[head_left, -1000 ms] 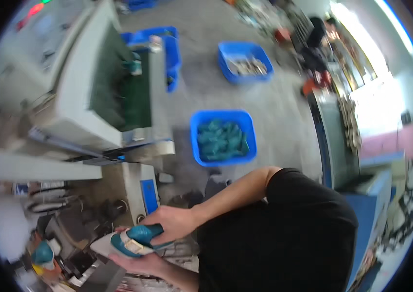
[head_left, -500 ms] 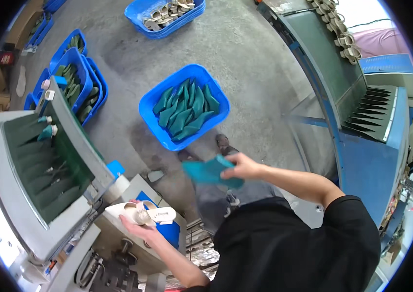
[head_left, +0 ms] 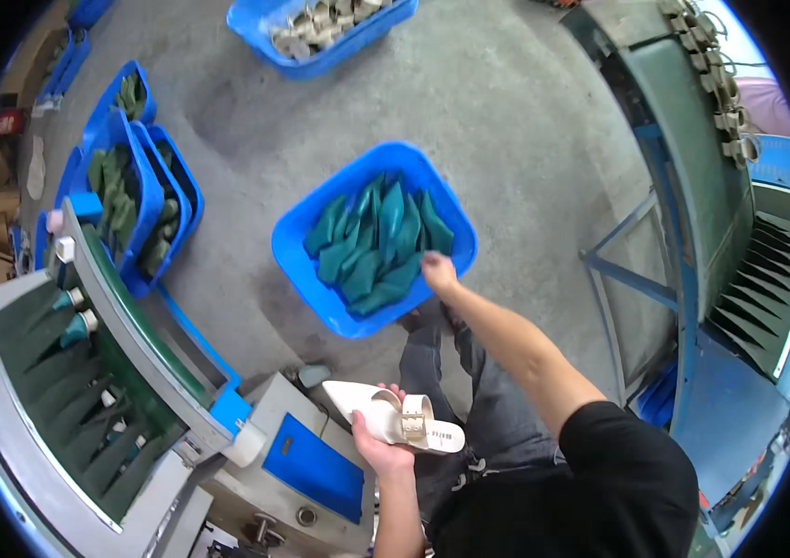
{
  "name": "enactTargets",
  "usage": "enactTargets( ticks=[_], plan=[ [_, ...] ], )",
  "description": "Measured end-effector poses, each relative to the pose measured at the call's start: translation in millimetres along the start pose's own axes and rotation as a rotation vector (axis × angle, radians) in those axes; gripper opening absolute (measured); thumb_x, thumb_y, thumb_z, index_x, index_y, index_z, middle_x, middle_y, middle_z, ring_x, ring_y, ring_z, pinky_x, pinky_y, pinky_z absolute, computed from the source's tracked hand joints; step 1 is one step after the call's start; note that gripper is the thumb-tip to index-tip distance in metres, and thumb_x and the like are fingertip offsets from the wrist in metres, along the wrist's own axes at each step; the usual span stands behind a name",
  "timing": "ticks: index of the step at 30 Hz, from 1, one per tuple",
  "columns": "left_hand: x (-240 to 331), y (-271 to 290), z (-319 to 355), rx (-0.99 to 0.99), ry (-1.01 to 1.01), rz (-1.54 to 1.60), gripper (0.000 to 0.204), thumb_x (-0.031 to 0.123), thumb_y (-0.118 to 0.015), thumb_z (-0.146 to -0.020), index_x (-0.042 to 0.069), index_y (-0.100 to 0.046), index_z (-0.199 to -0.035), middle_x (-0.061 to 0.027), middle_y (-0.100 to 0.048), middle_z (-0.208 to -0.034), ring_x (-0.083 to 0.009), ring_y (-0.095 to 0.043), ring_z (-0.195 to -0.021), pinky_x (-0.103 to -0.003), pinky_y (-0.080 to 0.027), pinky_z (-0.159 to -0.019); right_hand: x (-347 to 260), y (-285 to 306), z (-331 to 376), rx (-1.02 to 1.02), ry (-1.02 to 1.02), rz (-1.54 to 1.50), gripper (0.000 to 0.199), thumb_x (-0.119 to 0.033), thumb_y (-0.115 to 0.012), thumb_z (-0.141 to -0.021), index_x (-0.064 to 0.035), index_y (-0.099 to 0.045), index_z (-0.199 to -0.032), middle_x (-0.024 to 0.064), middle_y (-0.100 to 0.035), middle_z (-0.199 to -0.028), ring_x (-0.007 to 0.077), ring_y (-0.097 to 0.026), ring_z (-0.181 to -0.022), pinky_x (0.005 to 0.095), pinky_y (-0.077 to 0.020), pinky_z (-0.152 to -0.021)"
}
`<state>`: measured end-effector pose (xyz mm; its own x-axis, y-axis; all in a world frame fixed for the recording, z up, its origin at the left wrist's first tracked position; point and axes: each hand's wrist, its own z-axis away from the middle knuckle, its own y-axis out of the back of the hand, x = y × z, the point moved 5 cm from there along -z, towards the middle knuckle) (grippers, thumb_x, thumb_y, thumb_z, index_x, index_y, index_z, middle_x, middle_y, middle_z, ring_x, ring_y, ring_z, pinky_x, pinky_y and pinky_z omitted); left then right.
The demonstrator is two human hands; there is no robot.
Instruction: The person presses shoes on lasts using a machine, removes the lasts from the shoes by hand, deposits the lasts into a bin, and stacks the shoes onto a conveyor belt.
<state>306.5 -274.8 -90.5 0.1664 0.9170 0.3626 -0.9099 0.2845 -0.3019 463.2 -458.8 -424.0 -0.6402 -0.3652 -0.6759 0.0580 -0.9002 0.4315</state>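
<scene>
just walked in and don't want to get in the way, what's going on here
A person in a black top holds a white, pointed shoe with a buckled strap in the left hand; no form sits inside it. The right hand is at the near right part of a blue tub of green foot-shaped forms; whether it grips one is unclear. Beyond, another blue tub holds pale shoes.

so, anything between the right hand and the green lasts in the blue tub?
Nothing visible. In this view, the right hand is past the near rim of the blue tub, at the edge of the green lasts; contact, can't tell.
</scene>
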Motion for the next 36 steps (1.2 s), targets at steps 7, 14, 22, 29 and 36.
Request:
enactTargets(
  ticks=[7, 14, 22, 29, 36],
  plan=[
    [12, -180, 41, -0.288, -0.065, -0.176, 0.067, 0.055, -0.043, -0.095, -0.004, -0.047, -0.128, -0.0183, -0.06, -0.119, -0.0307, -0.06, -0.107, -0.045, -0.054, -0.086, -260, 215, 210, -1.152, -0.157, -0.421, 0.053, -0.033, -0.061, -0.096, -0.0051, -0.05, -0.14, 0.0052, -0.059, -0.129, 0.0152, -0.052, -0.116, 0.032, -0.045, -0.098],
    [-147, -443, 89, -0.85, 0.015, -0.517, 0.069, 0.033, -0.05, -0.1, 0.0, -0.019, -0.153, -0.0251, -0.043, -0.144, -0.035, -0.048, -0.129, -0.045, -0.039, -0.107, -317, 527, 87, -0.086, 0.456, -0.639, 0.033, -0.016, -0.06, -0.094, -0.0034, -0.062, -0.124, 0.0025, -0.065, -0.105, 0.0104, -0.058, -0.095, 0.0287, -0.0502, -0.081],
    [-188, -423, 42, -0.357, -0.056, -1.078, 0.061, 0.011, -0.06, -0.093, 0.001, -0.034, -0.147, -0.0234, -0.057, -0.129, -0.0331, -0.059, -0.117, -0.042, -0.047, -0.099, -414, 922, -194, 0.778, 0.606, -0.842, 0.033, -0.013, -0.056, -0.089, 0.0015, -0.059, -0.118, 0.0077, -0.066, -0.1, 0.0134, -0.059, -0.086, 0.0294, -0.0483, -0.078],
    [-225, -380, 80, -0.122, 0.071, -1.214, 0.051, 0.008, -0.06, -0.093, 0.002, -0.044, -0.141, -0.0206, -0.06, -0.126, -0.0313, -0.06, -0.116, -0.041, -0.048, -0.097, -307, 1018, -351, 0.89, 0.356, -0.91, 0.028, -0.017, -0.064, -0.091, 0.0032, -0.061, -0.11, 0.0065, -0.067, -0.09, 0.0132, -0.064, -0.077, 0.0297, -0.0497, -0.061],
    [-236, -325, 75, -0.112, 0.1, -1.145, 0.054, 0.008, -0.06, -0.093, 0.003, -0.041, -0.144, -0.02, -0.059, -0.128, -0.0304, -0.058, -0.119, -0.042, -0.047, -0.098, -306, 1012, -332, 0.568, 0.317, -1.003, 0.03, -0.012, -0.06, -0.093, -0.0092, -0.057, -0.122, 0.0042, -0.068, -0.099, 0.0131, -0.066, -0.078, 0.0273, -0.0523, -0.059]
  ],
)
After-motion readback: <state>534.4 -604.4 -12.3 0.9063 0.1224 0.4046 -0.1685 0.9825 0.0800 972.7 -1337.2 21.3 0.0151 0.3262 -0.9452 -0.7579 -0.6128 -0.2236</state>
